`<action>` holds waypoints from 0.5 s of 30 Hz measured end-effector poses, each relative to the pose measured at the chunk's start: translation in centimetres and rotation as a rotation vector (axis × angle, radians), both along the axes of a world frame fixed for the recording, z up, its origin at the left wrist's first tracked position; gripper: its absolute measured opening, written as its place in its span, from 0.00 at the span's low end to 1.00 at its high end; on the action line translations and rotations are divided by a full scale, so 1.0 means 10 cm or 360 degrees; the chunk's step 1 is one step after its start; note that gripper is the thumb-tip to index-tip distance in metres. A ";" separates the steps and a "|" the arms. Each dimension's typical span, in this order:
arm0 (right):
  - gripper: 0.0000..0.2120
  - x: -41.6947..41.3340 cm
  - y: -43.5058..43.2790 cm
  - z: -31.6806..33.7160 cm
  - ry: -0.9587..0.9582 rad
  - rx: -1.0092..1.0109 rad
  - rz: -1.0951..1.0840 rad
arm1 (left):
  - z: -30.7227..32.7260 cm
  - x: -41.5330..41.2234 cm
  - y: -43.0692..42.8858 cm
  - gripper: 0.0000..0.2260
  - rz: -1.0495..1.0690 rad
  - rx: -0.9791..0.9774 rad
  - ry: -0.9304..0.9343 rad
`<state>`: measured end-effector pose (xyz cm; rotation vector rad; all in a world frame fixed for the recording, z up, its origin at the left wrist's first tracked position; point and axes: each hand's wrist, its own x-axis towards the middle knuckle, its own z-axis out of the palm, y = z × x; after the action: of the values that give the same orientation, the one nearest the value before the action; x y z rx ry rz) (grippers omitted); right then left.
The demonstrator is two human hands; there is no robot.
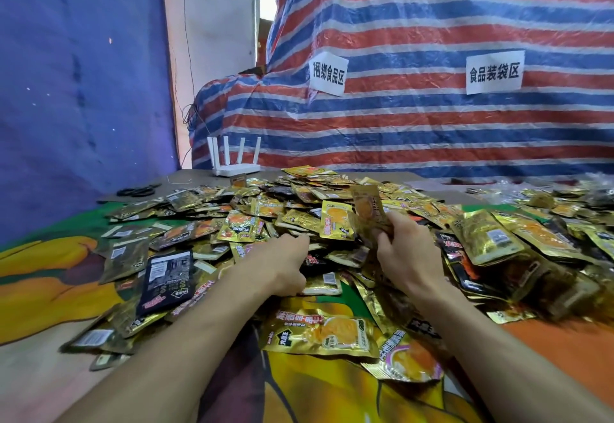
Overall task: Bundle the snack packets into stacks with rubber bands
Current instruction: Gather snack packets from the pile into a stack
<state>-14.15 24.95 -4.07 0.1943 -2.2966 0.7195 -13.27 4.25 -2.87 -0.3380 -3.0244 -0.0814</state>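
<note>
The snack packets (299, 210) lie in a loose, unsorted heap that covers most of the table, from the far edge to just in front of the person. Most packets are flat gold-foil pouches printed with an orange food picture and dark text panels. Some lie face down and show a white barcode label. A smaller number are dark brown or black, including one black packet (167, 278) at the left edge of the heap. One gold packet (319, 333) lies face up between the forearms, nearest the camera.

The right hand (405, 253) grasps the held packets (368, 213), a few gold pouches that stand upright above the heap. The fingers and thumb curl around their lower ends.

The left hand (282, 263) rests palm down on the middle of the heap, to the left of the right hand. Its fingers bend down among the packets. The fingertips are hidden, so whether it grips a packet cannot be told.

The heap rests on a printed cloth (50, 273) in orange, green and yellow. A white router (236, 163) with four antennas stands at the far edge of the table. A dark looped object (136, 191) lies left of the router; its type cannot be determined. A striped tarpaulin (432, 123) in red, blue and white hangs behind the table and carries two paper signs (329, 73). A blue sheet (83, 90) hangs at the left.
</note>
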 end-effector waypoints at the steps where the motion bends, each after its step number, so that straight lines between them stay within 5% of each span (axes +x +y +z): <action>1: 0.05 0.00 0.00 0.00 0.0004 -0.0067 0.0029 | 0.00 0.00 0.00 0.14 0.0013 0.0035 0.0065; 15: 0.06 -0.03 0.12 -0.01 0.0105 -0.1102 0.0510 | 0.11 0.06 -0.09 0.03 -0.0156 0.0467 0.0776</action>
<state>-14.47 26.18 -4.19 0.2541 -1.8408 1.5927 -12.68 3.31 -1.75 -0.4080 -2.4695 -0.3849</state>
